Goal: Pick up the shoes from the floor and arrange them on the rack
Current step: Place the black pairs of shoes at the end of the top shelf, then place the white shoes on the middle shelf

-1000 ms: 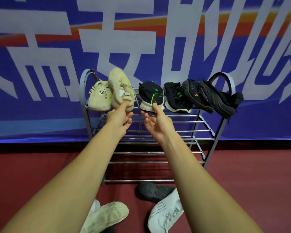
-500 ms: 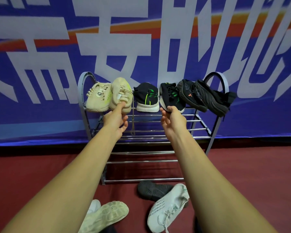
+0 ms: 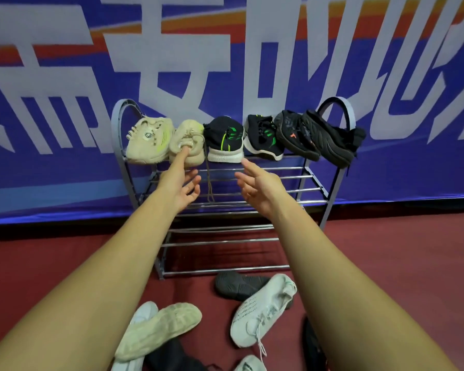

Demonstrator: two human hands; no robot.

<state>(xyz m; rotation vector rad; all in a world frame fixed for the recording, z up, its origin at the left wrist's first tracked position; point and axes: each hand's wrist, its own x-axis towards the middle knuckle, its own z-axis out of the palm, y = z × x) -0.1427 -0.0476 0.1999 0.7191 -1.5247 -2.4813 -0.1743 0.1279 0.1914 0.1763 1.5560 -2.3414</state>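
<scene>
Top shelf of rack (image 3: 279, 178): six shoes in a row. Left hand (image 3: 181, 188) grip apart, forefinger touching tan shoe (image 3: 194, 158). Right hand (image 3: 260, 188) grip apart, empty. Likely next target is the white shoe (image 3: 260, 314) on the floor (image 3: 386, 263), directly under the right forearm. Long axis diagonal, heel toward rack. Right hand nearer.

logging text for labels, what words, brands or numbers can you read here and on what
"安" (likely): banner, big white Chinese characters; the others are cropped, not readable whole.
Rows of tiny dark print: white sneaker on the floor, too small to read.
Round logo: leftmost beige shoe, blurred.
Orange mark: black shoe, no legible letters.
</scene>
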